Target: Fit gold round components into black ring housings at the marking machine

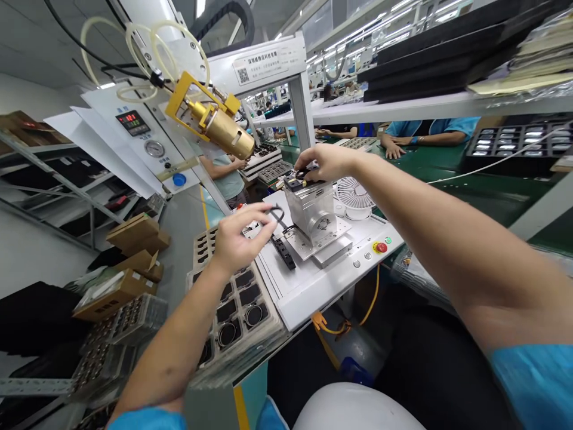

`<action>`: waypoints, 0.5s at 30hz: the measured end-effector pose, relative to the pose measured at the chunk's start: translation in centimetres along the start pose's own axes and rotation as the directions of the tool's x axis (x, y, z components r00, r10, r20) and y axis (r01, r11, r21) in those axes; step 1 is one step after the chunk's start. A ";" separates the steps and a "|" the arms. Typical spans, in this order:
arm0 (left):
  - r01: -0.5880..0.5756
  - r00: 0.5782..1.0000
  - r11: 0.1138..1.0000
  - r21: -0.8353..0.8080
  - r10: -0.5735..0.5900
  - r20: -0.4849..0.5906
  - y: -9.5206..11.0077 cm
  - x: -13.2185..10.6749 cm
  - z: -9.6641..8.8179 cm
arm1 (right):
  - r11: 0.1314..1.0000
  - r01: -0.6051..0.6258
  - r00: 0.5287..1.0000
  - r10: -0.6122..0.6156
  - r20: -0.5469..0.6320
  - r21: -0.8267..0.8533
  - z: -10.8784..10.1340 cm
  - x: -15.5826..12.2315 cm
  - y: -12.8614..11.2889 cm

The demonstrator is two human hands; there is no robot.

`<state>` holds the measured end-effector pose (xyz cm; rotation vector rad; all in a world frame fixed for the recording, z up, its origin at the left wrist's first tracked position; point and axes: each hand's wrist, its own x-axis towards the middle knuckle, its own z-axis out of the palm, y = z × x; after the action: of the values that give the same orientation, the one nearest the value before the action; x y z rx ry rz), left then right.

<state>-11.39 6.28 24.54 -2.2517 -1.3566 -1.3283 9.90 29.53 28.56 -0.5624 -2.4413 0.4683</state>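
Note:
My left hand (244, 234) pinches a thin black ring-shaped part (278, 212) between thumb and fingertips, left of a silver metal fixture (311, 209). My right hand (326, 162) reaches over the fixture's top, fingers curled down and closed around something dark that they mostly hide. Under its fingers, a black holder (294, 184) sits on the fixture's upper face. The fixture stands on a metal plate bolted to the white machine bed (286, 298). A black slotted bar (283, 253) lies on the bed just left of it.
A brass dispensing head (230, 132) hangs above left. Stacked trays (268, 322) of round black parts stand left of the bed. A white fan (355, 194) is behind the fixture; a red stop button (381, 247) sits at the front right. Co-workers' arms (430, 138) show beyond.

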 end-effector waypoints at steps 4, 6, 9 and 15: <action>0.016 1.000 1.000 0.004 -0.016 -0.007 -2.3 7.0 5.3 | 0.977 0.038 0.940 0.035 -0.339 0.208 1.1 -2.7 -0.2; 0.044 0.997 0.999 0.031 -0.046 0.065 -3.0 9.6 7.4 | 0.949 0.055 0.895 0.091 -0.438 0.310 1.6 -4.9 0.1; 0.097 0.961 0.992 0.079 -0.114 0.253 -3.3 11.4 8.9 | 0.899 0.055 0.863 0.176 -0.474 0.434 2.4 -9.9 0.6; 0.020 0.879 0.987 0.158 -0.092 0.468 -3.5 10.0 8.0 | 0.674 -0.455 0.727 0.659 -0.194 0.582 4.9 -21.9 2.7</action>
<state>-7.62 18.80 26.78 -2.5480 -1.6139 -0.6692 23.88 20.13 13.52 -1.0772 -1.6112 1.0951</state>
